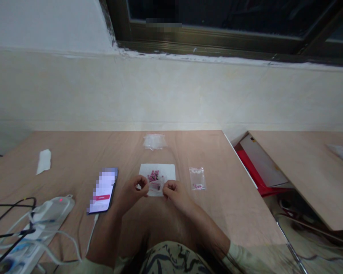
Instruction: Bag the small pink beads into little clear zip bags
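Between my two hands is a small clear plastic bag [155, 185] with its edges in my fingertips. My left hand [139, 187] pinches its left side, thumb and forefinger curled together. On the other side my right hand [173, 191] pinches the bag's right edge. Just beyond the bag, a small heap of pink and dark red beads [153, 175] lies on a sheet of white paper [168, 169]. To the right of the paper rests another clear bag [197, 178], with a few pink beads at its bottom. Whether the held bag contains beads is unclear.
Clear plastic bags [154, 141] lie in a pile near the wall. At left are a plugged-in phone [104, 190], a crumpled white tissue [44, 161] and a power strip [50, 217] with tangled cables. A gap separates this table from a second table [311, 163] at right.
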### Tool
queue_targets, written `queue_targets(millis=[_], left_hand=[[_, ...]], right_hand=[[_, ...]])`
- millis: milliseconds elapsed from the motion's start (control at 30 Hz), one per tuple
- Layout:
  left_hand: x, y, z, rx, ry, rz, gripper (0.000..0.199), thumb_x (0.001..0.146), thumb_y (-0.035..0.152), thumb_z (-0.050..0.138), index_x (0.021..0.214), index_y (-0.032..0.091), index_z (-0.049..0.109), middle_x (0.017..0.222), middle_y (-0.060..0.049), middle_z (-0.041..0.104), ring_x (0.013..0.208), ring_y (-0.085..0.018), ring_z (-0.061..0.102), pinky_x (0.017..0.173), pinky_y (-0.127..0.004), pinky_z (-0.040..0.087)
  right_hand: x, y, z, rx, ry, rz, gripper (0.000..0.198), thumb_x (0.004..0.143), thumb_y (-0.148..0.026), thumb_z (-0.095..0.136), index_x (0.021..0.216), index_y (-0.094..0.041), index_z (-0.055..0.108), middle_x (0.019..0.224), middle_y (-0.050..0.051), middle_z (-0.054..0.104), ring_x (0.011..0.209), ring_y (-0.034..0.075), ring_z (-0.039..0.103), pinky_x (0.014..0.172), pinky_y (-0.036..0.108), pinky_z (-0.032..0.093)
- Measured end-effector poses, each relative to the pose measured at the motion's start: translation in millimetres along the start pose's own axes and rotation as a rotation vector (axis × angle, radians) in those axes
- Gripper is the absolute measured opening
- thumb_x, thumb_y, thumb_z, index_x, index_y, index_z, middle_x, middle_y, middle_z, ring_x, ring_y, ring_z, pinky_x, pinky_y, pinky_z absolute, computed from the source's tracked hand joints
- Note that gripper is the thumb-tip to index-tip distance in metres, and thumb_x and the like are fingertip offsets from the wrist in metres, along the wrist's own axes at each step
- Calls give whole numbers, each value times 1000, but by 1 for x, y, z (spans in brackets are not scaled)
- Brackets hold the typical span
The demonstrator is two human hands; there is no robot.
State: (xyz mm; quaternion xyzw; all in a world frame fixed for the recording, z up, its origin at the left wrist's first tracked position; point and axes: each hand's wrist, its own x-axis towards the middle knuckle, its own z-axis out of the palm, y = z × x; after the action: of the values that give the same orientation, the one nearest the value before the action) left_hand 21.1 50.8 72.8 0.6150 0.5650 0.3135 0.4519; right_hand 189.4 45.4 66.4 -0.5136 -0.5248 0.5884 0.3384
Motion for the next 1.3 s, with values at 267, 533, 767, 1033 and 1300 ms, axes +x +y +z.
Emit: queue_targets(millis=[267,533,767,1033,1300], left_hand=[[-1,2,3,192,-78,285,35,67,19,52,102,19,49,108,-9,51,101,-22,47,88,-39,39],[-8,-2,-9,113,-335,193,58,67,28,58,120,23,36,126,-7,42,117,-22,37,99,-40,27],[-2,-12,-7,251,-108,147,53,60,31,64,109,21,47,114,-10,52,107,-25,46,92,-40,35],[6,-30,-9,361,-74,166,55,60,34,64,109,18,47,113,-10,53,106,-26,46,92,-40,35],[7,-41,-8,398,-61,210,55,61,36,63,110,18,46,113,-11,52,106,-25,46,91,-38,35]], right_hand=[[0,-4,16,-58,-125,-106,17,60,-7,44,46,-17,44,46,-6,43,47,6,38,46,18,28],[9,1,5,178,-108,22,23,71,-22,43,50,-16,48,44,-5,45,43,5,39,44,18,29],[22,36,-7,38,82,-12,14,67,-30,53,66,-17,50,62,-1,54,51,8,43,50,21,34],[27,66,-7,-543,198,-148,16,65,-10,52,80,-16,56,82,6,54,78,16,49,71,27,38],[29,69,4,-660,138,-141,11,71,-12,50,76,-18,57,83,6,53,78,16,49,70,27,38]])
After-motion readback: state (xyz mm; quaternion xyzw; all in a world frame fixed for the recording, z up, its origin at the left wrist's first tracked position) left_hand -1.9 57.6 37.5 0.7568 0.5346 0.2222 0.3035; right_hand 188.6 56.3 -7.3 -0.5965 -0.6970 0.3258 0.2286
